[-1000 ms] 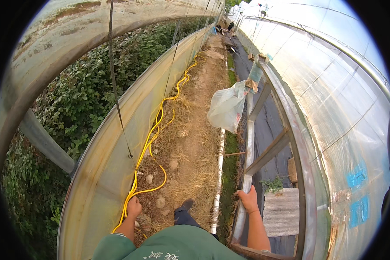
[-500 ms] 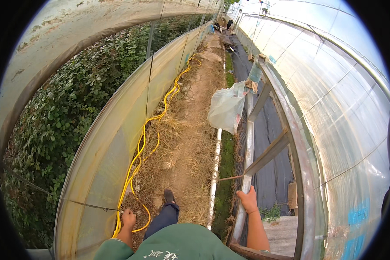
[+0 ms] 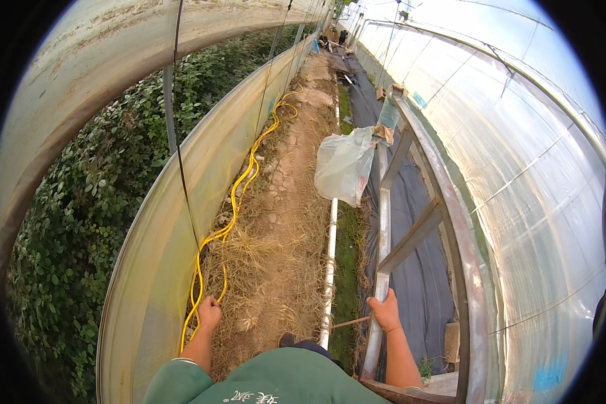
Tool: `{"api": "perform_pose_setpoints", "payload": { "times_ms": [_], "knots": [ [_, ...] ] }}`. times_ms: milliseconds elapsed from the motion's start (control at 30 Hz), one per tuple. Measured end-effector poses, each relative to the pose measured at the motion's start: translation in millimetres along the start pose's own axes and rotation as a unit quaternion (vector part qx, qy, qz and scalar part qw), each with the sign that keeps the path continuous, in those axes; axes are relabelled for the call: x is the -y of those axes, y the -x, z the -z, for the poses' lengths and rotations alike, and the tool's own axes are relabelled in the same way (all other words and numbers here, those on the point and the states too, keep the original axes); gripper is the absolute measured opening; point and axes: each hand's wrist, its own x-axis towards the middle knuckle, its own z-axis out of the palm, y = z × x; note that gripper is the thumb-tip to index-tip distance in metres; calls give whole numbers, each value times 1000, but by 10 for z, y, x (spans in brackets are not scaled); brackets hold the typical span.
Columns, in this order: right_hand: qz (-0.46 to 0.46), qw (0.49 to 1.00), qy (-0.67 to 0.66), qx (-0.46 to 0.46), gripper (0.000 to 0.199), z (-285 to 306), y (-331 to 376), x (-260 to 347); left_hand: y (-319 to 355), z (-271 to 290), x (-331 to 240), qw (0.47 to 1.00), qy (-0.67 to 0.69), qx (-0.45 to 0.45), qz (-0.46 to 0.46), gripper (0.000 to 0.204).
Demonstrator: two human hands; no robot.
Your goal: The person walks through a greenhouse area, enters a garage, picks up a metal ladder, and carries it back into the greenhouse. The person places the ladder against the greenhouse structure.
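Observation:
My right hand (image 3: 385, 311) is wrapped round the left rail of a long metal frame (image 3: 383, 250) with crossbars. The frame stretches ahead along my right side. My left hand (image 3: 210, 313) hangs with curled fingers over the dry grass, beside the yellow hose (image 3: 233, 209); it appears apart from the hose, and nothing sticks out of it. At the frame's far end hang a translucent plastic bag (image 3: 345, 165) and a clear bluish plastic piece (image 3: 388, 113).
A dirt path (image 3: 284, 175) with dry grass runs ahead. Along its right lie a white pipe (image 3: 331, 256) and black ground sheeting (image 3: 421, 283). A plastic film wall (image 3: 161, 269) stands left, leafy plants (image 3: 81, 195) behind it. Another film wall (image 3: 525, 195) rises right. Dark figures (image 3: 342, 37) show far ahead.
I have moved forward along the path, and the frame has come along with my right hand. My left hand has swung forward, away from the strap on the left wall.

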Motion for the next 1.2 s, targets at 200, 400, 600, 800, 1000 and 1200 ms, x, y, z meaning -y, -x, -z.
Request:
{"api": "perform_pose_setpoints", "payload": {
  "times_ms": [200, 400, 600, 800, 1000, 1200],
  "knots": [
    [7, 1000, -17, -11, 40, -447, -1739, 79, -1305, -424, -337, 995, -83, -42, -38, 15],
    [-3, 1000, 19, -13, 39, -747, -3547, 542, -2274, -674, -496, 984, -131, -109, 55, 13],
    [16, 1000, -6, -6, 36, -884, -5077, 1107, -3216, -1152, -1568, 989, -100, -92, 66, 11],
    [12, 1000, -16, 5, 40, -1523, -6820, 1234, -4934, -1935, -2592, 993, -96, -68, 26, 8],
    [12, 1000, -14, 2, 42, -1978, -8485, 2028, -6844, -2367, -3837, 989, -133, -60, -36, 12],
    [9, 1000, 5, -1, 41, -2263, -9962, 2549, -8528, -2665, -5245, 995, -89, 18, -48, 10]
  ]
}}
